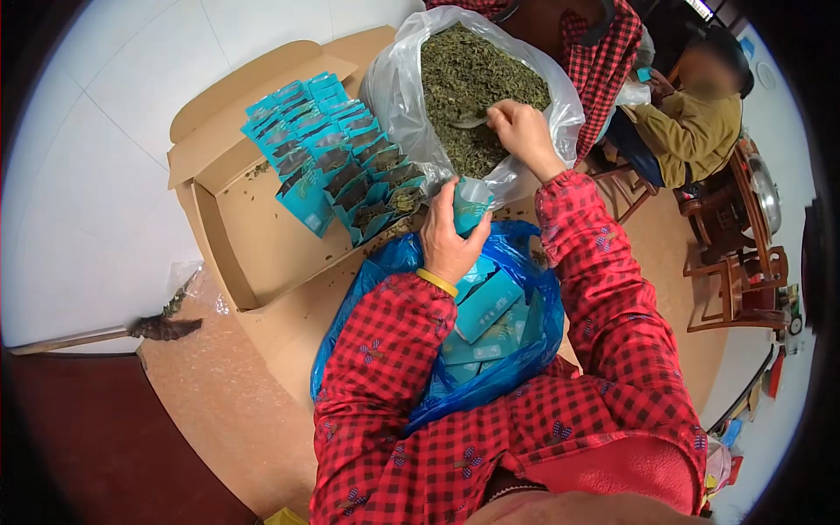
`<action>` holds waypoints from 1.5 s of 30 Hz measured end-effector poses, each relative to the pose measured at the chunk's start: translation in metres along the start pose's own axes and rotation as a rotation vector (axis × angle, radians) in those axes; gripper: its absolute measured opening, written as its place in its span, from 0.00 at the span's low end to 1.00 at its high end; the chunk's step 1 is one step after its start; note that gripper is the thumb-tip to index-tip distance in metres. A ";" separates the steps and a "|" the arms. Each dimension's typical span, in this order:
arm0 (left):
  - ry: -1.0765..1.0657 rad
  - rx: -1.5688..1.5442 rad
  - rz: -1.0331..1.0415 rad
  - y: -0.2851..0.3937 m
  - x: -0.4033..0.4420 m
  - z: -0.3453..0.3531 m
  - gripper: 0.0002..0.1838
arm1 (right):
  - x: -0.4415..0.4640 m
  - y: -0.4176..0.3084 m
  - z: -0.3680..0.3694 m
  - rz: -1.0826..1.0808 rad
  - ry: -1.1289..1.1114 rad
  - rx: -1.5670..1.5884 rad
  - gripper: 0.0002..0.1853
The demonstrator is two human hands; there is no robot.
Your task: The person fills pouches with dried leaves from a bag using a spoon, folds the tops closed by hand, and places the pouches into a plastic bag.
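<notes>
My left hand (448, 238) is closed around a small teal packet (472, 208), holding it upright at the near edge of a clear plastic bag (395, 96). Dried, chopped green leaves (477, 66) fill that bag. Over the leaves, my right hand (525, 136) grips what looks like a metal spoon (471, 122), its bowl in the leaves and its handle hidden by my fingers. Below my hands, a blue plastic bag (547, 328) holds several flat teal packets (490, 306). Standing in rows to the left are many open teal packets (328, 162) with leaves inside.
The rows stand in a shallow cardboard box (206, 241) with loose leaf bits on its bottom. A broom (162, 327) lies at the left by a dark red panel (105, 437). At the upper right a seated person (691, 131) holds a teal packet, near wooden chairs (735, 284).
</notes>
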State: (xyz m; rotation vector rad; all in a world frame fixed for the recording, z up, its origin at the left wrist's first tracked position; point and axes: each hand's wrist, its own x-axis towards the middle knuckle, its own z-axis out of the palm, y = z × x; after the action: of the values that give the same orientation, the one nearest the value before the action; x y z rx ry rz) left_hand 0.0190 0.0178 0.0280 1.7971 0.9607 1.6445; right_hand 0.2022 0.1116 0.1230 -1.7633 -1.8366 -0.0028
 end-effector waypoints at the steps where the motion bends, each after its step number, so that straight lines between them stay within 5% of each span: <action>1: 0.013 0.008 0.007 0.000 0.000 0.000 0.37 | 0.000 0.000 0.000 -0.035 0.079 -0.014 0.12; 13: 0.000 0.040 -0.066 -0.001 -0.001 0.001 0.38 | -0.072 -0.013 -0.057 0.091 -0.030 0.476 0.09; 18: -0.004 0.059 -0.074 0.000 -0.001 0.001 0.39 | -0.097 -0.035 -0.087 -0.007 -0.107 0.419 0.08; 21: -0.001 0.059 -0.064 0.000 -0.001 0.001 0.39 | -0.103 -0.053 -0.099 -0.358 -0.115 -0.080 0.09; 26: -0.001 0.079 -0.057 0.000 0.000 0.000 0.39 | -0.102 -0.062 -0.099 -0.687 -0.002 -0.218 0.10; 30: -0.005 0.065 -0.087 0.002 0.000 0.000 0.40 | -0.093 -0.056 -0.090 -0.625 0.141 -0.151 0.09; 36: 0.000 0.076 -0.050 0.000 0.000 0.000 0.40 | -0.053 -0.022 -0.034 -0.065 -0.175 -0.039 0.09; 45: -0.004 0.065 -0.056 -0.002 0.001 -0.001 0.39 | 0.014 -0.004 0.013 -0.014 0.066 0.042 0.11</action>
State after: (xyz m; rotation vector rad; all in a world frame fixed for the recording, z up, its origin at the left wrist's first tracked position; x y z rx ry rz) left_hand 0.0179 0.0194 0.0269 1.7985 1.0642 1.5918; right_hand 0.1939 0.1290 0.1190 -1.7019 -1.7889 -0.0273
